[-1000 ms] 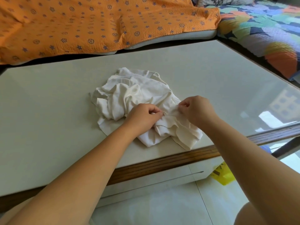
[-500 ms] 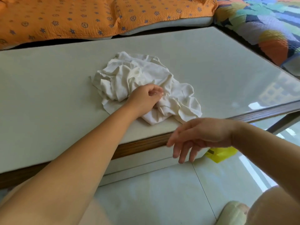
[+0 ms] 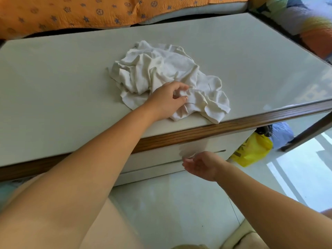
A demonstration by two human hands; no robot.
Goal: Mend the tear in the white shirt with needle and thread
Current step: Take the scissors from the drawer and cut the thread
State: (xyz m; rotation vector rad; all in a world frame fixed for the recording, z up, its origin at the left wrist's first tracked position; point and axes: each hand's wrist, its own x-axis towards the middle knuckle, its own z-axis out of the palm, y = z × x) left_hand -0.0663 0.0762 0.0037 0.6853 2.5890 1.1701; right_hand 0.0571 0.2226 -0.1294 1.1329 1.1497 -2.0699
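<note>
The white shirt [image 3: 161, 72] lies crumpled on the pale table [image 3: 62, 78], close to the wooden front edge. My left hand [image 3: 167, 101] rests on the shirt's near side, and its curled fingers and thumb pinch a fold of the cloth. A short thin dark line [image 3: 209, 86] shows on the cloth right of those fingers; I cannot tell whether it is the needle. No thread is visible. My right hand [image 3: 201, 164] is below the table top, in front of the white drawer front [image 3: 158, 155], with its fingers blurred, loosely spread and holding nothing.
An orange patterned quilt [image 3: 89, 11] covers the sofa behind the table, and a colourful blanket [image 3: 305, 20] lies at the far right. A yellow bag [image 3: 251, 150] and a blue bag [image 3: 282, 133] sit on the tiled floor under the table's right end.
My right hand let go of the shirt and dropped below the table edge to the drawer front. My left hand stayed on the shirt, holding the fold.
</note>
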